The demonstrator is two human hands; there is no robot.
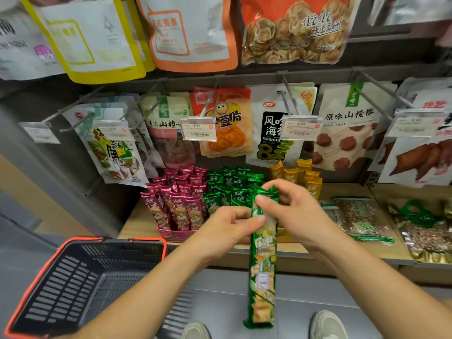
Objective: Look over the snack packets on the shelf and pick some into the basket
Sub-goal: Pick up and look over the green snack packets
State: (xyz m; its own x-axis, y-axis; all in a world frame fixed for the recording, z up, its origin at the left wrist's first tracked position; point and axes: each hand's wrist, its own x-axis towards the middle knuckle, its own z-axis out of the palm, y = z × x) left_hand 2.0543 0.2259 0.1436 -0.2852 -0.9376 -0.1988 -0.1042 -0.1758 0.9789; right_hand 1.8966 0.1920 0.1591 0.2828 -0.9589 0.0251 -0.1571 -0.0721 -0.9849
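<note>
Green and shiny, the long snack packet [263, 277] hangs in the middle of the frame, in front of the shelf [137, 223]. The right hand [296, 211] pinches its top, and the left hand [227, 231] curls its fingers round it just below. I cannot read its blurry writing. One price tag [198, 132] says 3.90. A second tag [301, 127] says 5.90 and hides part of a black and white bag [269, 148]. A pale bag [347, 143] reads 原味山楂棒. Red packets [176, 204] stand on the shelf. At lower left I see the basket [73, 285], partly cut off.
</note>
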